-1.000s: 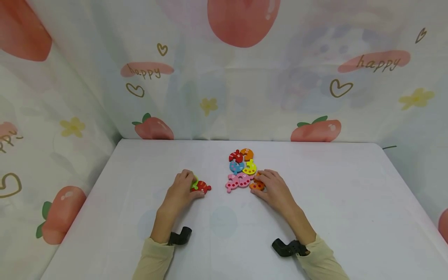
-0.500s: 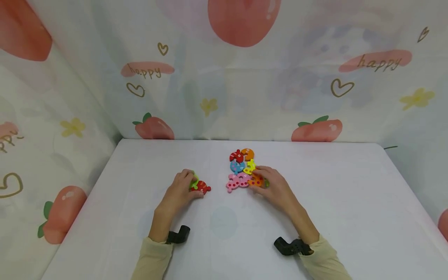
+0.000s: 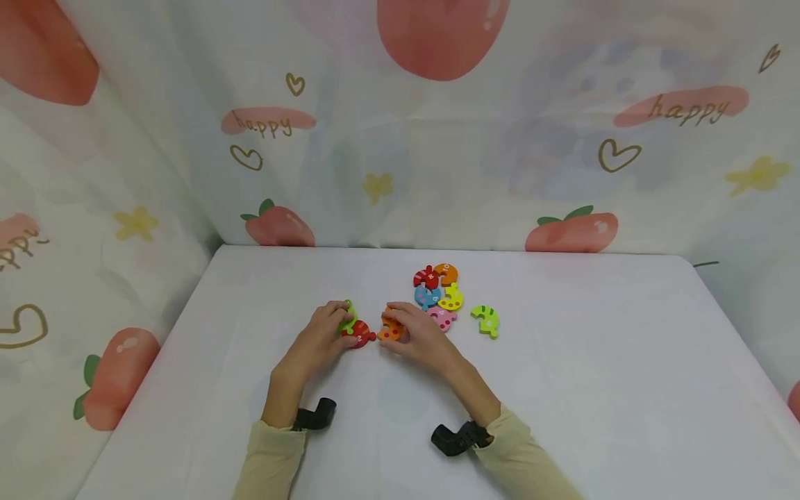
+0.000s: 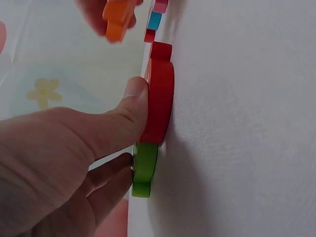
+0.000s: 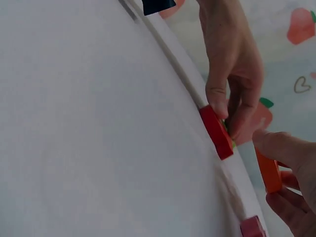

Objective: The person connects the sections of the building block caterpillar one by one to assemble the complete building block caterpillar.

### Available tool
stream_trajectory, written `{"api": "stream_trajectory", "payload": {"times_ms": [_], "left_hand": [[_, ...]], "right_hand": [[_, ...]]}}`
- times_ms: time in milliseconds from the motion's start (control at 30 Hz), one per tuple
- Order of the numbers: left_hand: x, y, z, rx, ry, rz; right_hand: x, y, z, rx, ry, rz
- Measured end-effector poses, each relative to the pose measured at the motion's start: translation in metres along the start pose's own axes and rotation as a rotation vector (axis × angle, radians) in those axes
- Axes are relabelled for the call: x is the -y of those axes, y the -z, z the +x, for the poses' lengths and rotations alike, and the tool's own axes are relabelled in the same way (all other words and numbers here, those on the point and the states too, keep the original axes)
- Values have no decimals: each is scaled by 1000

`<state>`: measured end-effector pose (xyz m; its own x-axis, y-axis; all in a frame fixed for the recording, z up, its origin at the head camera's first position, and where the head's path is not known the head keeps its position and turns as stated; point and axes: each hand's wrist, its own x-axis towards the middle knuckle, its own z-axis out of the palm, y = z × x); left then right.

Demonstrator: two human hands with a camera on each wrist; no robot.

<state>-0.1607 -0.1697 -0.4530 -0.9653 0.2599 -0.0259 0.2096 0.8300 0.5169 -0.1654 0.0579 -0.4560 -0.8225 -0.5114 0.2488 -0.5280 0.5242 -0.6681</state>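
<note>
In the head view, the right hand (image 3: 421,338) pinches the orange piece (image 3: 391,329) just right of the red piece (image 3: 360,335), which the left hand (image 3: 315,340) grips together with the green piece (image 3: 349,320) touching it. The left wrist view shows the red piece's thick rim — likely light, stiff, smooth; the right wrist view shows orange apart from red — best pinched by its edges

Vivid pieces on a white table (image 3: 600,389).
Red piece (image 3: 359,335); lime piece (image 3: 350,318); orange piece (image 3: 390,330), red dots. Farther: red-and-white striped piece (image 3: 421,279), blue piece (image 3: 426,296), spotted; yellow piece (image 3: 451,302), dotted; pink piece (image 3: 442,319), red dots. Apart: light-green piece (image 3: 490,323), dark-green stripes. Sleeves (image 3: 273,458) beige.
</note>
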Motion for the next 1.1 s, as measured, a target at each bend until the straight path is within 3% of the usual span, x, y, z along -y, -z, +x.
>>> {"api": "stream_trajectory", "payload": {"times_ms": [233,533,1100], "left_hand": [[3,2,0,-9,-46,0],[4,4,-1,-42,-102,13],[5,6,-3,-15,-58,9]], "right_hand": [[8,-22,11,39,-47,5],[12,-28,13,73,-97,-15],[14,-31,16,103,-129,-8]]}}
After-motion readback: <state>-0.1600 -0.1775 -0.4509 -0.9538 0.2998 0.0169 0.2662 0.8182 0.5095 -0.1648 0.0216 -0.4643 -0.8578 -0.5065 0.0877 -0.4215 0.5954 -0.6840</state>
